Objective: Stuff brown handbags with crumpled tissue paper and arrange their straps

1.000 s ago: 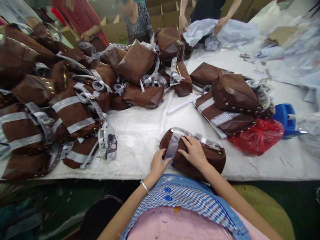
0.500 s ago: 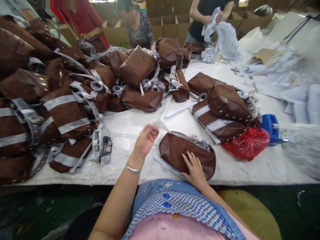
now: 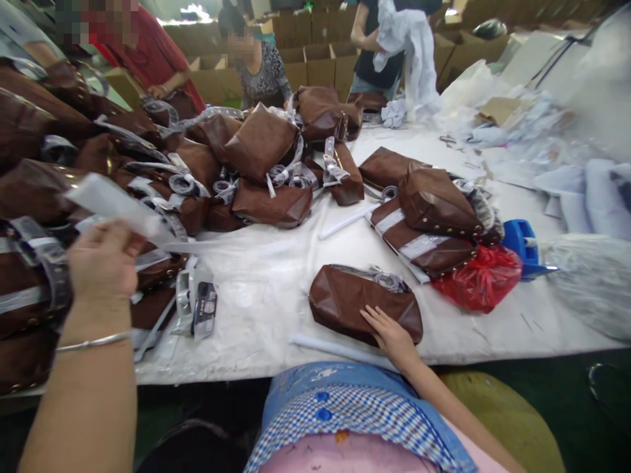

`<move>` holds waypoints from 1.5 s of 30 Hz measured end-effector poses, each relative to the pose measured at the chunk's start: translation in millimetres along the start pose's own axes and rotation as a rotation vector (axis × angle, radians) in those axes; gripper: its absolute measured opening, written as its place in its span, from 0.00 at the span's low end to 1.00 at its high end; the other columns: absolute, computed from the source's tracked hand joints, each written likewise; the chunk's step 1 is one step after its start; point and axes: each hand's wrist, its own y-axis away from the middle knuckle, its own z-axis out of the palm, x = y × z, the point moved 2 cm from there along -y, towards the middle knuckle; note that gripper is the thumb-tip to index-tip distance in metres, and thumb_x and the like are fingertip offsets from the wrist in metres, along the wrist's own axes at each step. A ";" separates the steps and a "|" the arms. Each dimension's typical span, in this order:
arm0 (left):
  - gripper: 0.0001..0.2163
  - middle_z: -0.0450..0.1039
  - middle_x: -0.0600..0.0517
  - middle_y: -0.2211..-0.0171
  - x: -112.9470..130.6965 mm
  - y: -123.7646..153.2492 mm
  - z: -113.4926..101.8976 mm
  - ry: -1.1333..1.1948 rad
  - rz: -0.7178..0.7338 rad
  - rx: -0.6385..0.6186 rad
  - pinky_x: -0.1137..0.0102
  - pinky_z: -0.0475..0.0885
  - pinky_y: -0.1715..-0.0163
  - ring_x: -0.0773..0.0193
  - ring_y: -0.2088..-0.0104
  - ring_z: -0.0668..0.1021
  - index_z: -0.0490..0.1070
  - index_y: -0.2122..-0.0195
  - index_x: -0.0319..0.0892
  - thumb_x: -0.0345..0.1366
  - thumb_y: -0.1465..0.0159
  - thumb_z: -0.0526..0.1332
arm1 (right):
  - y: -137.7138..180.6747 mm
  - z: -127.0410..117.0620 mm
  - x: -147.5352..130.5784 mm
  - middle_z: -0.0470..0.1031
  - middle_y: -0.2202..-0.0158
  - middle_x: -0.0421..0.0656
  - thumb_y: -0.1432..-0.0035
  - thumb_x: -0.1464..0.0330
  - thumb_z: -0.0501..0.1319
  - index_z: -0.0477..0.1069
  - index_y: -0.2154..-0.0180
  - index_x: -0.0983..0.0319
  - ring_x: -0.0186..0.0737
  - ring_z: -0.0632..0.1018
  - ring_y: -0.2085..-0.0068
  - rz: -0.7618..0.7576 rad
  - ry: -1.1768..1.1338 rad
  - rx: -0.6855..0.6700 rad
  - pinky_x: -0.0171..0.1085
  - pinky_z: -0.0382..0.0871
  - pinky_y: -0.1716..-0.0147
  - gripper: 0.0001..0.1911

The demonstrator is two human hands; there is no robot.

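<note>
My left hand (image 3: 103,266) is raised over the left side of the table, its fingers pinched on a strip of clear plastic film (image 3: 116,205). The film trails off to the right as a thin, blurred band. Flat on a brown handbag (image 3: 352,299) rests my right hand (image 3: 397,338), fingers stretched and a little apart. The bag lies on its side before me, its plastic-wrapped strap (image 3: 389,279) along the far edge. A white tube or roll (image 3: 340,351) lies at the table's front edge, just below the bag.
Brown bags (image 3: 266,144) are heaped at the left and back. A tape dispenser (image 3: 200,305) sits left of centre. To the right are stacked bags (image 3: 434,203), a red plastic bag (image 3: 486,282), a blue object (image 3: 522,246) and crumpled plastic. Several people work across the table.
My left hand has swung far left and up from beside the handbag, drawing the film with it. My right hand stays on the bag. The view has shifted slightly.
</note>
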 end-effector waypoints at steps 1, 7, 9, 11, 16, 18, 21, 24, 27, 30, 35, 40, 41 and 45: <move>0.25 0.79 0.50 0.64 -10.7 4.9 15.1 -0.114 -0.068 -0.045 0.57 0.72 0.57 0.53 0.51 0.77 0.72 0.67 0.44 0.62 0.39 0.51 | -6.2 -7.7 -0.6 0.66 0.36 0.42 0.38 0.76 0.53 0.64 0.37 0.56 0.48 0.66 0.36 0.006 -0.019 0.017 0.49 0.67 0.39 0.29; 0.14 0.72 0.46 0.83 -65.8 62.9 107.9 -0.418 -0.314 -0.400 0.58 0.74 0.62 0.46 0.68 0.81 0.68 0.83 0.41 0.45 0.50 0.66 | -50.5 -60.3 -15.0 0.74 0.44 0.38 0.34 0.66 0.54 0.70 0.42 0.51 0.47 0.78 0.46 0.097 -0.072 0.177 0.46 0.75 0.47 0.20; 0.13 0.77 0.45 0.78 -65.8 88.4 140.3 -0.354 -0.296 -0.470 0.61 0.74 0.63 0.50 0.68 0.81 0.73 0.76 0.40 0.45 0.45 0.62 | -59.2 -63.2 -24.9 0.74 0.43 0.39 0.33 0.66 0.54 0.69 0.41 0.51 0.47 0.77 0.45 0.101 -0.094 0.216 0.46 0.74 0.46 0.20; 0.17 0.81 0.44 0.68 -57.6 117.2 179.7 -0.236 -0.266 -0.556 0.65 0.75 0.63 0.56 0.66 0.82 0.76 0.61 0.39 0.46 0.38 0.56 | -62.8 -54.9 -34.5 0.74 0.43 0.40 0.33 0.64 0.54 0.70 0.42 0.52 0.47 0.76 0.43 0.071 -0.151 0.187 0.46 0.72 0.44 0.20; 0.30 0.69 0.37 0.41 -40.2 189.1 271.5 0.148 -0.291 -0.626 0.65 0.76 0.56 0.55 0.49 0.78 0.56 0.34 0.41 0.47 0.35 0.57 | -52.5 -35.1 -13.3 0.79 0.49 0.44 0.33 0.58 0.53 0.76 0.50 0.55 0.46 0.78 0.47 0.097 -0.276 0.158 0.47 0.71 0.44 0.18; 0.34 0.64 0.36 0.38 -43.1 211.9 287.2 0.185 -0.236 -0.535 0.61 0.75 0.53 0.51 0.45 0.75 0.54 0.34 0.42 0.47 0.38 0.62 | -40.6 -42.2 19.4 0.76 0.46 0.51 0.35 0.55 0.54 0.75 0.49 0.61 0.51 0.74 0.43 0.264 -0.250 0.345 0.52 0.64 0.39 0.22; 0.23 0.69 0.39 0.43 -51.7 246.1 288.9 -0.027 0.029 -0.486 0.60 0.74 0.51 0.54 0.47 0.76 0.62 0.40 0.41 0.45 0.34 0.58 | -18.3 -47.5 68.9 0.70 0.41 0.57 0.46 0.50 0.63 0.70 0.44 0.64 0.57 0.68 0.38 0.626 -0.434 0.440 0.57 0.57 0.36 0.34; 0.13 0.74 0.45 0.50 -57.5 282.9 285.8 -0.244 0.302 -0.693 0.59 0.71 0.46 0.57 0.48 0.76 0.70 0.49 0.45 0.40 0.33 0.57 | -2.0 -31.7 87.9 0.73 0.44 0.57 0.50 0.48 0.66 0.64 0.40 0.62 0.57 0.74 0.43 0.915 -0.834 0.267 0.57 0.67 0.44 0.41; 0.19 0.71 0.47 0.44 -56.7 306.5 290.4 -0.355 0.375 -0.866 0.51 0.60 0.37 0.52 0.41 0.70 0.69 0.46 0.48 0.32 0.39 0.64 | -2.7 -12.3 76.9 0.77 0.48 0.55 0.45 0.47 0.62 0.66 0.43 0.63 0.52 0.80 0.50 0.930 -1.052 0.123 0.51 0.77 0.53 0.36; 0.19 0.71 0.44 0.45 -50.5 308.9 296.3 -0.468 0.371 -0.935 0.45 0.51 0.35 0.51 0.42 0.70 0.68 0.44 0.46 0.29 0.37 0.60 | -15.8 -5.2 64.6 0.78 0.50 0.53 0.44 0.50 0.62 0.69 0.46 0.63 0.50 0.80 0.51 0.903 -1.174 0.079 0.47 0.78 0.55 0.31; 0.16 0.76 0.47 0.51 -54.7 291.7 244.1 -0.490 0.312 -1.033 0.62 0.70 0.47 0.56 0.51 0.77 0.73 0.48 0.47 0.35 0.36 0.59 | -38.5 -27.6 67.9 0.80 0.53 0.52 0.46 0.54 0.66 0.72 0.50 0.62 0.51 0.81 0.53 0.777 -1.413 -0.028 0.50 0.76 0.50 0.26; 0.18 0.76 0.50 0.48 -76.6 254.9 129.0 -0.286 -0.091 -0.635 0.58 0.67 0.41 0.50 0.46 0.75 0.75 0.50 0.49 0.47 0.39 0.60 | -40.3 -61.9 80.1 0.78 0.48 0.48 0.48 0.55 0.69 0.70 0.46 0.58 0.51 0.79 0.48 0.503 -1.400 0.088 0.51 0.71 0.44 0.30; 0.21 0.76 0.49 0.48 -74.0 242.9 112.2 -0.240 -0.147 -0.482 0.57 0.67 0.41 0.49 0.45 0.75 0.74 0.49 0.47 0.50 0.39 0.60 | -38.5 -66.7 81.0 0.77 0.47 0.48 0.49 0.55 0.70 0.70 0.46 0.58 0.51 0.78 0.47 0.465 -1.375 0.106 0.51 0.70 0.43 0.30; 0.26 0.73 0.45 0.45 -29.5 187.5 99.3 -0.188 -0.162 -0.039 0.56 0.67 0.42 0.48 0.44 0.74 0.68 0.42 0.43 0.53 0.37 0.57 | -31.8 -82.3 78.4 0.78 0.49 0.48 0.55 0.57 0.74 0.74 0.50 0.60 0.53 0.76 0.46 0.367 -1.229 0.116 0.51 0.67 0.42 0.31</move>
